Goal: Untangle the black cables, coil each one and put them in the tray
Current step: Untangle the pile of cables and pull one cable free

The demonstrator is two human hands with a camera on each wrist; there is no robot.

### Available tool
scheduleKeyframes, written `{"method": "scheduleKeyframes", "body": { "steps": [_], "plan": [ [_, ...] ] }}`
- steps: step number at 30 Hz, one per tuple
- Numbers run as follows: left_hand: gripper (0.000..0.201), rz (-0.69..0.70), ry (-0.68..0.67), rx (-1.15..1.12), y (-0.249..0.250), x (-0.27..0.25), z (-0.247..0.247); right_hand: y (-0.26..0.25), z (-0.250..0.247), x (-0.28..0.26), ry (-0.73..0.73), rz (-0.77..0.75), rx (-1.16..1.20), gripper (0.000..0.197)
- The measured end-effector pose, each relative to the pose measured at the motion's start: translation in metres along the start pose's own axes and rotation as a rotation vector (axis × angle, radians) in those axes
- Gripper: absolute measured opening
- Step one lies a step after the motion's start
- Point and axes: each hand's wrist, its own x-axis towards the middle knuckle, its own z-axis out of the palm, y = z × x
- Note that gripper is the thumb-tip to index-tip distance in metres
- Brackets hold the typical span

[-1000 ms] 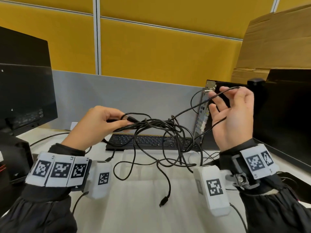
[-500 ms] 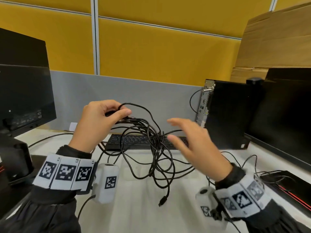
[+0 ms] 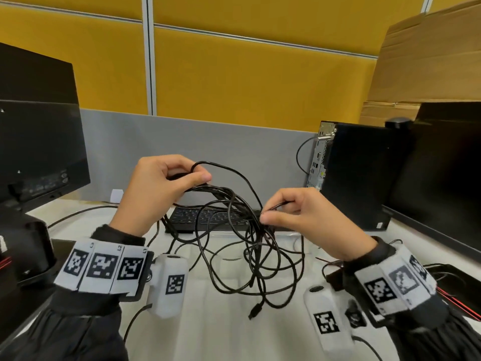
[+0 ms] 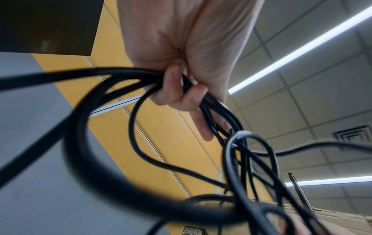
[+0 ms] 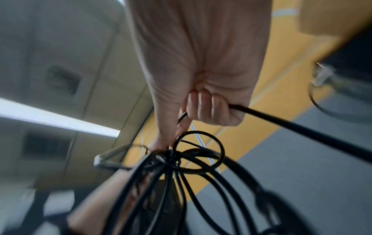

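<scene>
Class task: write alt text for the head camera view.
Two hands hold a tangle of black cables above a white desk: the left hand grips a bunch, the right hand pinches one strand. A keyboard lies behind.

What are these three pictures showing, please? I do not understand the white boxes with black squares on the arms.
A person untangles black cables with bare hands. The large picture comes from a camera on the head. The white boxes at the wrists are probably the other two cameras; each looks along a hand from below. The left hand grips a bunch of cable loops. The right hand pinches one strand. The tangle hangs above a white desk, with a keyboard behind it. Monitors and a computer stand around.
</scene>
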Motion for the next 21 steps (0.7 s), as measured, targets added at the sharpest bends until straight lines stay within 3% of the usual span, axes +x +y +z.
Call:
{"method": "scheduleKeyframes", "body": {
  "steps": [4,9,11,13,16,18,21],
  "plan": [
    [0.004,0.049,0.089,0.097,-0.003,0.001,-0.008,0.005,-0.007,0.000,0.086,0.027,0.327,0.014],
    [0.006,0.053,0.212,0.234,-0.014,0.006,-0.041,0.032,-0.047,0.007,0.537,0.010,0.465,0.012],
    [0.008,0.051,0.247,0.247,-0.017,0.007,-0.048,0.044,-0.061,0.006,0.666,0.013,0.359,0.015],
    [0.009,0.041,0.250,0.230,-0.017,0.007,-0.046,0.056,-0.069,0.004,0.627,0.048,0.076,0.014],
    [0.007,0.019,0.235,0.150,-0.013,0.007,-0.036,0.071,-0.067,-0.001,0.376,0.198,-0.451,0.015],
    [0.009,0.031,0.227,0.116,-0.008,0.006,-0.030,0.075,-0.062,-0.007,0.291,0.328,-0.742,0.015],
    [0.011,0.054,0.220,0.068,0.000,0.004,-0.025,0.080,-0.050,-0.011,0.238,0.341,-0.903,0.017]
  ]
}}
